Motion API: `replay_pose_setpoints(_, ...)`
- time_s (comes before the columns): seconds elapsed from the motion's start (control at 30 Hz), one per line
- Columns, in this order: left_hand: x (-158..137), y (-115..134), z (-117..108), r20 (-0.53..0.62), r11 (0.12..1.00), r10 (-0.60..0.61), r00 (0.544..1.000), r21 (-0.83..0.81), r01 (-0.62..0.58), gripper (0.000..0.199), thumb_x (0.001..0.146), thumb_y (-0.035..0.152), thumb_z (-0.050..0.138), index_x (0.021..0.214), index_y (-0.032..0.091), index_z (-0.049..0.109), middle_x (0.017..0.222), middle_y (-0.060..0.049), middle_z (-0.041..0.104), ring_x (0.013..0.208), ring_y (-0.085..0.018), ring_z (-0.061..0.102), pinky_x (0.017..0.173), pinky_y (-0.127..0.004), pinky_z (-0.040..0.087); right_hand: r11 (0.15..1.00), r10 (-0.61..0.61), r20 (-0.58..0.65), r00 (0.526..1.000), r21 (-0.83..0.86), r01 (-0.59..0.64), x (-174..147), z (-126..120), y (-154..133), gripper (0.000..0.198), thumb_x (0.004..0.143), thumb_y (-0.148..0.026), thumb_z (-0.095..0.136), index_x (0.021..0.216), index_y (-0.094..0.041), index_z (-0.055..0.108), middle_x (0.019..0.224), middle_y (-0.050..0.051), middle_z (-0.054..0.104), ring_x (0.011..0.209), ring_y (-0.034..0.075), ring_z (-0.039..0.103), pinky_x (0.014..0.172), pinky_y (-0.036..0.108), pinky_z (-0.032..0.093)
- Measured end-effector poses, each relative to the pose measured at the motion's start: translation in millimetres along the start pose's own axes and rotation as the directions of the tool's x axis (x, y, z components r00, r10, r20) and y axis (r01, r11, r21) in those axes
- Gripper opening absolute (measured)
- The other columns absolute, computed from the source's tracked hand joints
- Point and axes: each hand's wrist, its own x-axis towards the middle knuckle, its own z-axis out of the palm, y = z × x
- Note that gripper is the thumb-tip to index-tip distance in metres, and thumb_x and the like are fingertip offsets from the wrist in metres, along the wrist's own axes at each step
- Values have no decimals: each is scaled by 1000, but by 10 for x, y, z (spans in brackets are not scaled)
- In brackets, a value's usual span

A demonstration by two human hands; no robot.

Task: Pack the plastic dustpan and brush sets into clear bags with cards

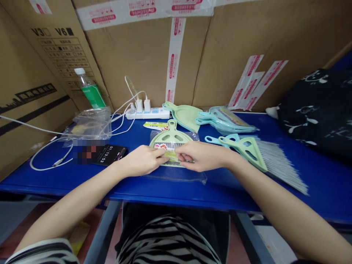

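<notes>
A light green dustpan with a grey-bristled brush lies in front of me, handle pointing away. Across it sits a printed label card in yellow, white and red. Clear plastic bag film spreads beneath and around the set. My left hand is closed, its fingertips at the left part of the card. On the other side, my right hand is curled with thumb and fingers pinched near the card's right end. What exactly either pinch holds, card or film, is hidden.
Behind are green and blue dustpans, a bagged dustpan set and another label card. Brushes lie at right. Leftward are a phone, crumpled plastic bags, a bottle, cables and a power strip.
</notes>
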Motion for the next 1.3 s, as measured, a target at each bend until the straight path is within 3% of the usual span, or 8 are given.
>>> replay_pose_setpoints(0.23, -7, 6, -32, -26, 998, -7, 1000, -57, 6, 22, 90, 12, 41, 102, 18, 59, 83, -3, 59, 68, -13, 59, 59, -24, 46, 999, -16, 17, 1000, 47, 15, -1, -5, -1, 23, 70, -3, 49, 66, -23, 36, 57, -7, 43, 51, 9, 38, 53, 23, 30)
replay_pose_setpoints(0.43, 11, 20, -27, -60, 978, -85, 995, -197, 72, 15, 90, 10, 39, 94, 15, 53, 85, -5, 61, 77, -17, 58, 64, -26, 48, 987, -76, 24, 997, 142, 72, -24, -10, 32, 23, 67, 1, 47, 77, -20, 50, 56, -9, 42, 51, 9, 41, 56, 22, 34)
replay_pose_setpoints(0.67, 15, 13, -47, 20, 911, -88, 996, -403, 89, 14, 84, 6, 44, 88, 17, 51, 82, -3, 58, 72, -15, 54, 68, -25, 46, 981, -120, 26, 992, 156, 114, -26, -22, 54, 36, 68, 1, 46, 96, -13, 65, 56, -9, 41, 51, 9, 41, 58, 23, 36)
replay_pose_setpoints(0.87, -9, 19, -72, 39, 872, -88, 995, -480, 96, 15, 79, 5, 44, 84, 18, 50, 84, -3, 56, 75, -16, 53, 71, -26, 45, 984, -103, 111, 988, 156, 85, -28, -17, 84, 56, 67, 3, 46, 114, -15, 69, 57, -7, 46, 50, 9, 39, 54, 22, 34)
replay_pose_setpoints(1.1, -18, 17, -115, 169, 808, -80, 982, -566, 163, 11, 84, 11, 45, 88, 19, 51, 75, 2, 57, 60, -12, 50, 57, -24, 38, 980, -127, 114, 985, 170, 106, -32, 11, 143, 39, 84, -10, 48, 116, -17, 70, 69, 1, 65, 54, 9, 46, 56, 22, 37)
replay_pose_setpoints(1.2, -15, 12, -123, 143, 817, -58, 988, -562, 130, 11, 86, 13, 44, 83, 19, 53, 76, 1, 58, 63, -12, 53, 58, -24, 38, 974, -164, 107, 981, 175, 144, -40, 14, 168, 39, 85, -9, 48, 115, -19, 70, 79, 3, 71, 60, 10, 51, 61, 22, 39)
replay_pose_setpoints(1.3, -21, 6, -121, 88, 848, -53, 995, -523, 91, 12, 88, 18, 46, 81, 19, 55, 82, -1, 60, 73, -14, 57, 63, -24, 40, 978, -133, 144, 981, 179, 106, -62, -17, 172, 43, 81, -4, 46, 116, -18, 69, 69, 0, 67, 56, 10, 51, 59, 22, 39)
